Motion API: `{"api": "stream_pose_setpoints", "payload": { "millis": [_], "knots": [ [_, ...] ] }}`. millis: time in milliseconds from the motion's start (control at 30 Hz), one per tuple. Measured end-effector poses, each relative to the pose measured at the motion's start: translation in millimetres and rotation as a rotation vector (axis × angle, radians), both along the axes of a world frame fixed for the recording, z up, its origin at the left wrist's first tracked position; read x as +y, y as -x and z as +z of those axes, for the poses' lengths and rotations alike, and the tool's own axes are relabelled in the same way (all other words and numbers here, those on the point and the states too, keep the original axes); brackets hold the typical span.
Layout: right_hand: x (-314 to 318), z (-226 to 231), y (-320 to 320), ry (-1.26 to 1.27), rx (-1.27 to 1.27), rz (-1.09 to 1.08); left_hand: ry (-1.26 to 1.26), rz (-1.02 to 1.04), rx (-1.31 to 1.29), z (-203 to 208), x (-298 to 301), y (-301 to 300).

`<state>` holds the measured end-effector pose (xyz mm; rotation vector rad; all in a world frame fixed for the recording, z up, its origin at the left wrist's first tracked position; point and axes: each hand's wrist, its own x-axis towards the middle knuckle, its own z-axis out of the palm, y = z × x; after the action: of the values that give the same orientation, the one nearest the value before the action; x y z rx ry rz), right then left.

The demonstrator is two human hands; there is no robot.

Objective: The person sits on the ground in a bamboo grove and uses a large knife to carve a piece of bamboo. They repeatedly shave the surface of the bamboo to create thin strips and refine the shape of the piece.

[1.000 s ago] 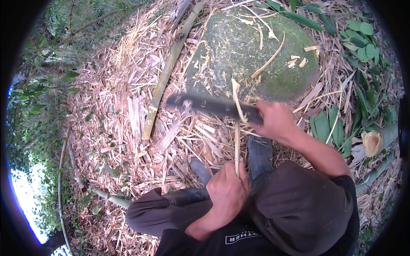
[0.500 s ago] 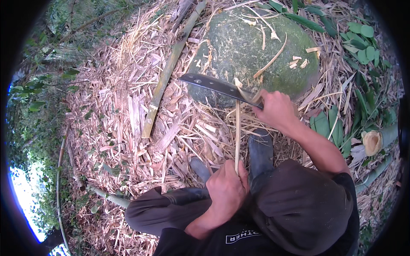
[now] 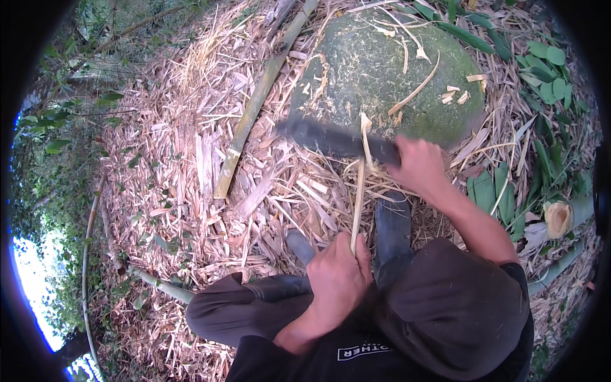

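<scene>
My left hand [image 3: 338, 275] is closed around the lower end of a thin, pale bamboo or wood strip [image 3: 359, 202], close in front of my body. The strip points away from me, with a loose curl at its far end near a big mossy green boulder [image 3: 407, 76]. In my right hand [image 3: 421, 167] is the handle of a machete, its dark blade [image 3: 331, 139] blurred by motion. The blade lies crosswise at the strip's far part, along the boulder's near edge. Whether its edge touches the strip, I cannot tell.
Pale shavings lie on the boulder. Dry leaves and chips [image 3: 191, 146] cover the ground. A green-brown bamboo pole [image 3: 254, 108] lies left of the boulder. Green leaves [image 3: 503, 191] and a cut bamboo end [image 3: 558, 219] are at right. My boots [image 3: 393, 223] stand between boulder and body.
The machete and my right hand have shifted slightly toward me, and the blade is now blurred. My left hand keeps its hold on the strip. The view has shifted a little.
</scene>
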<state>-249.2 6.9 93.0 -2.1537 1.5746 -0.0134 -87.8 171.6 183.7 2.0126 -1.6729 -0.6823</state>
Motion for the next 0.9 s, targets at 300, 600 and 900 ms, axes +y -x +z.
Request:
{"api": "stream_pose_setpoints", "payload": {
  "millis": [300,600,900],
  "knots": [
    [0.8,-11.4,6.7,0.030,-0.020,0.004,-0.002,0.022,0.036,0.7,-1.1,-4.7],
    [-0.3,-2.1,2.6,-0.013,0.007,-0.056,0.017,0.025,-0.004,-1.0,-4.4,-9.6],
    [-13.4,1.6,-13.6,0.008,-0.017,-0.140,0.188,0.039,-0.085,3.6,-15.6,-26.8]
  ]
}}
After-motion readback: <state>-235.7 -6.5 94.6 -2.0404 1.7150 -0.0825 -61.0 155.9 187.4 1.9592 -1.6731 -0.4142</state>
